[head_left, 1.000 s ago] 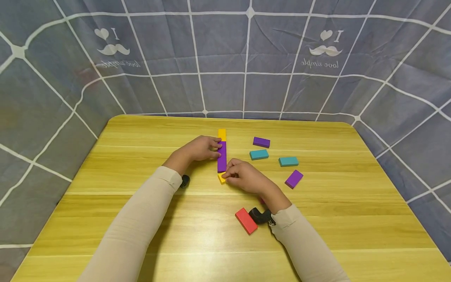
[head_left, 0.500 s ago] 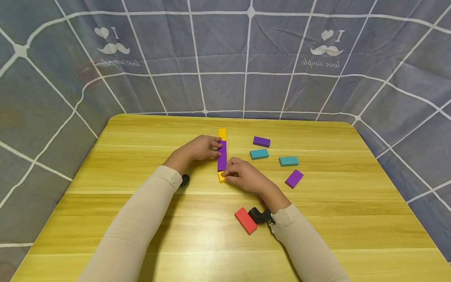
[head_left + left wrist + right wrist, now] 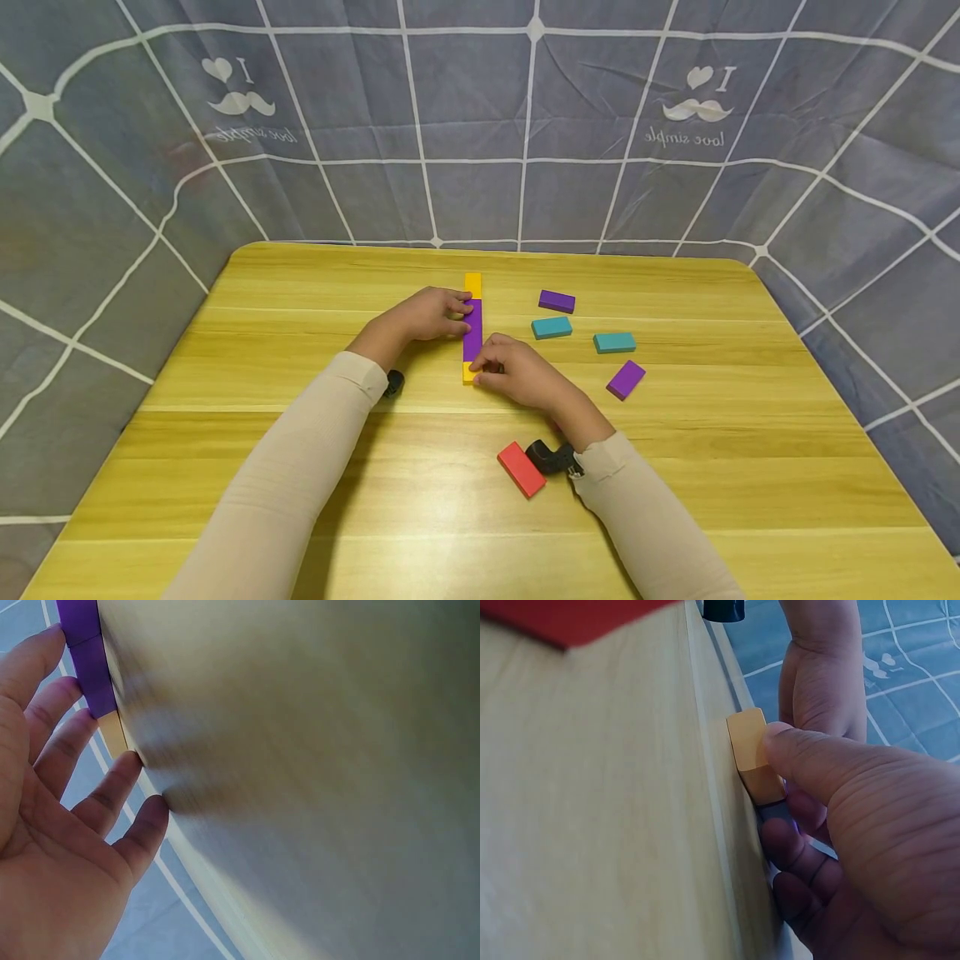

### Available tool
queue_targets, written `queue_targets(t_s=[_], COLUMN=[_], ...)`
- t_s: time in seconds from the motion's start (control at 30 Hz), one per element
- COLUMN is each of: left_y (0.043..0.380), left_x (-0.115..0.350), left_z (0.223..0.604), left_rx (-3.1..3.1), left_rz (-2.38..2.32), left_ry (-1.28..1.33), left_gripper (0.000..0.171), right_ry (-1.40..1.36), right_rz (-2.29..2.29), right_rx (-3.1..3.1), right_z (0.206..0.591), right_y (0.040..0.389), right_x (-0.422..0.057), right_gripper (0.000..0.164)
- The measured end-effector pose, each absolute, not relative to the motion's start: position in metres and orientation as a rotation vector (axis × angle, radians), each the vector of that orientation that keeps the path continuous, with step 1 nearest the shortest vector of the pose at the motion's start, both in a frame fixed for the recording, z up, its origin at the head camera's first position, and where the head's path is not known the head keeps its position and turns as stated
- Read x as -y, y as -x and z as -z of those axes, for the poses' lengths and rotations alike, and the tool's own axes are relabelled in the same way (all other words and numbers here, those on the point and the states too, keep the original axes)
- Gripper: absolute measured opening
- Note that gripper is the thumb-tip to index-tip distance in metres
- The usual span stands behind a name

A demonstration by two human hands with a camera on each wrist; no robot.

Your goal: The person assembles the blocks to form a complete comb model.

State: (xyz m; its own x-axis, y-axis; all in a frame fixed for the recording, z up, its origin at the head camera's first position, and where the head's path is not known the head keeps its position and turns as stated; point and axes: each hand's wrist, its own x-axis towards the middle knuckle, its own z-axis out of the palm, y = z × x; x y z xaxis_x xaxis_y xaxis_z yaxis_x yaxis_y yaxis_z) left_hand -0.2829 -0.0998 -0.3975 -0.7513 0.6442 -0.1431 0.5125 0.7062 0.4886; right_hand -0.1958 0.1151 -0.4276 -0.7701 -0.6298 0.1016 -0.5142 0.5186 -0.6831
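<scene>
A straight row of blocks runs away from me mid-table in the head view: a yellow block (image 3: 472, 285) at the far end, two purple blocks (image 3: 472, 342) end to end, and a near yellow block (image 3: 468, 375). My left hand (image 3: 431, 313) rests along the row's left side, its extended fingertips touching the purple blocks (image 3: 91, 671) and the far yellow block (image 3: 112, 735). With thumb and fingers my right hand (image 3: 521, 372) pinches the near yellow block (image 3: 751, 750), which sits against the purple end. The fingers partly cover the row.
Right of the row lie two purple blocks, one far (image 3: 557, 302) and one nearer (image 3: 626, 380), and two teal blocks, one left (image 3: 551, 327) and one right (image 3: 614, 342). A red block (image 3: 522, 469) lies beside the black right wrist camera (image 3: 550, 457). Grey-blue cloth (image 3: 480, 200) surrounds the table (image 3: 420, 517).
The near yellow block, askew at the row's near end before, has turned straight and now lines up with the purple blocks. My right hand shifted slightly with it; the left hand stays in place.
</scene>
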Motion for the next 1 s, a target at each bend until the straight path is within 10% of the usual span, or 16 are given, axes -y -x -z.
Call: queue_targets(t_s=[1.0], left_y=[0.2822], left_x=[0.0992], left_z=[0.4001], left_rx=[-2.618], left_rz=[-0.644], left_ry=[-0.892], left_gripper=[0.047], right_ry=[0.900], right_rz=[1.157], right_rx=[-2.593], right_z=[0.4311], right_y=[0.1952], right_x=[-0.1174], right_gripper=[0.015])
